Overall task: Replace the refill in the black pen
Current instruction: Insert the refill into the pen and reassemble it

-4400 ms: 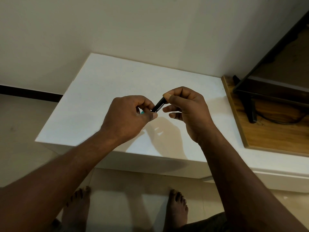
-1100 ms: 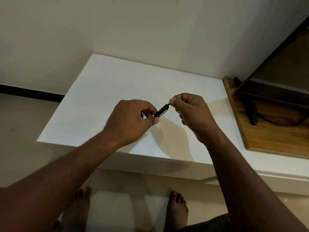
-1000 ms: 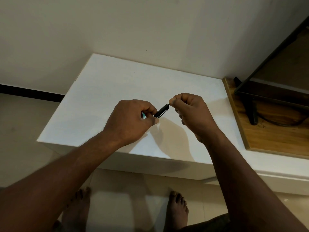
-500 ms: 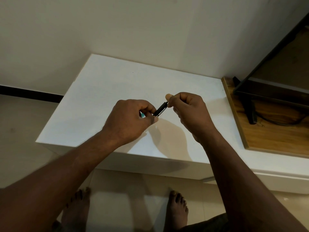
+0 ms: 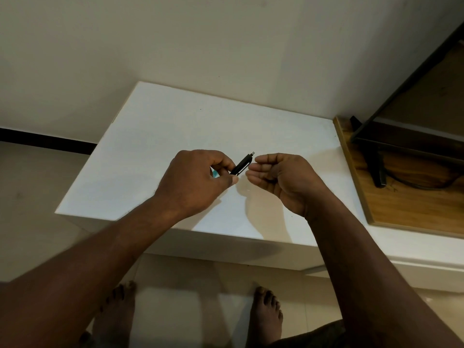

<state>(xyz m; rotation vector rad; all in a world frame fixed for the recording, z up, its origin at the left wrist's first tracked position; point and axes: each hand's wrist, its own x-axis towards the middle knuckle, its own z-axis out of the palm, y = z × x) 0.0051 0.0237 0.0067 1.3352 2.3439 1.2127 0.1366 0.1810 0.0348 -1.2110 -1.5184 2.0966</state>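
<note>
Half the black pen (image 5: 242, 165) hides in the grip of the left hand (image 5: 193, 182); right hand (image 5: 281, 179) loosely cupped, empty.

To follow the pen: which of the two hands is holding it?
The left hand: it pinches the black pen's lower end. The right hand, palm up, fingers loosely curled, does not touch the pen.

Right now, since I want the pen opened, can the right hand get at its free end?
Probably yes. The right hand sits just beside the pen, loosely curled, with nothing between them; the left hand grips only the lower end, so the top sticks out free.
</note>
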